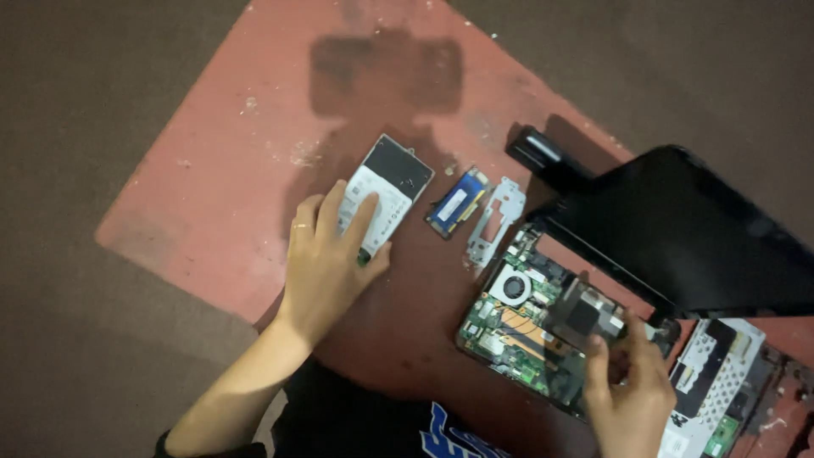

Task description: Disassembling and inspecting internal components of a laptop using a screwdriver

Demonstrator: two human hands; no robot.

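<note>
Red worn tabletop (212,170), head view: left hand (326,254) lies flat, fingers spread, on the white-and-black hard drive (386,191), pressing not gripping. Memory stick (458,202) and metal bracket (496,222) lie just beside it. Right hand (632,390) pinches a dark part on the laptop motherboard (526,322) under the open black lid (687,229). Looks like mid-teardown; lifting that part would need a straight, gentle pull.

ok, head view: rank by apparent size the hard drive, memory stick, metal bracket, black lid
1. black lid
2. hard drive, partly covered by the left hand
3. metal bracket and memory stick: look alike, not ranked
</note>
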